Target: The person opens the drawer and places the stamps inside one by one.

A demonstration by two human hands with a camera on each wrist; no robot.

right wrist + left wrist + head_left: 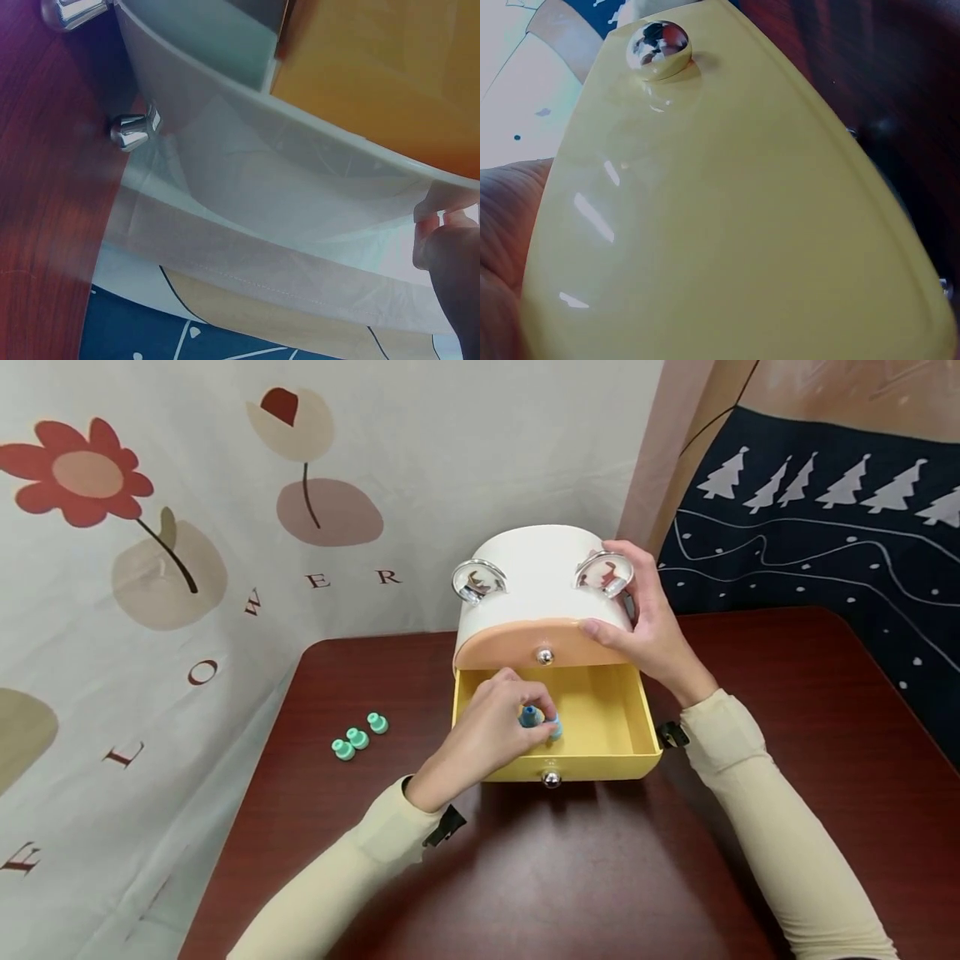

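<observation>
A white drawer cabinet (534, 560) with two shiny round ears has its yellow lower drawer (615, 702) pulled out. My left hand (495, 718) reaches down into the drawer, thumb and index finger pinching a small light blue peg (556, 727). Framed by those fingers is a darker blue peg (530, 717) with a hole in its top. My right hand (652, 618) holds the cabinet's right side, its thumb on the top edge of the orange upper drawer (502, 647). In the left wrist view the yellow drawer front (727, 187) covers the left fingers.
Three mint-green pegs (357, 739) stand in a slanting row on the dark red table (585, 868), left of the cabinet. A flower-printed cloth (450, 460) hangs behind, and a navy cloth with white trees (810, 527) hangs at the right.
</observation>
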